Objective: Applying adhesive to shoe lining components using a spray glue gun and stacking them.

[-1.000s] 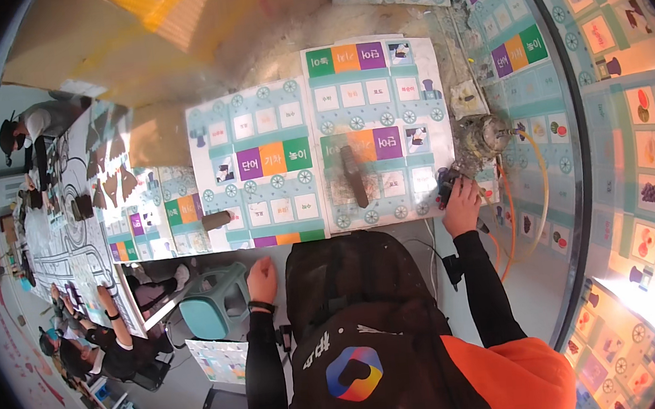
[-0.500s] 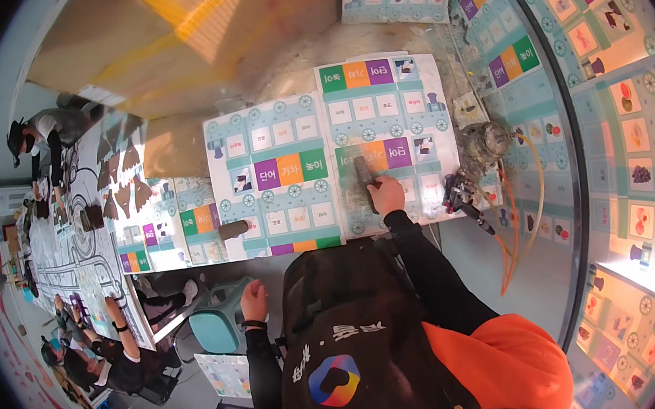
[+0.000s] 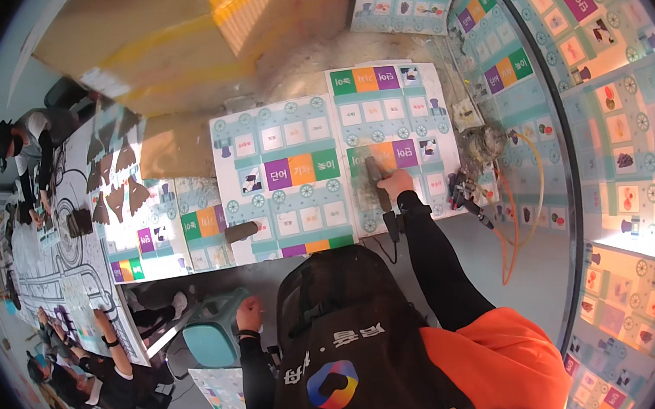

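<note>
While the right hand (image 3: 396, 185) stretches forward on a black-sleeved arm, its fingers close round the lower end of a dark stick-shaped tool (image 3: 377, 182), which lies on the right printed sheet (image 3: 393, 142) and points toward twelve o'clock. That sheet, teal with white squares and green, orange and purple blocks, sits just beside a similar left sheet (image 3: 281, 177) at its nine o'clock. At three o'clock from the tool lies a cluster of small dark tools (image 3: 466, 194) with an orange cable (image 3: 512, 209) looping past. The left hand (image 3: 248, 314) hangs low at seven o'clock, curled, nothing visibly held, beside a teal stool (image 3: 210, 337).
</note>
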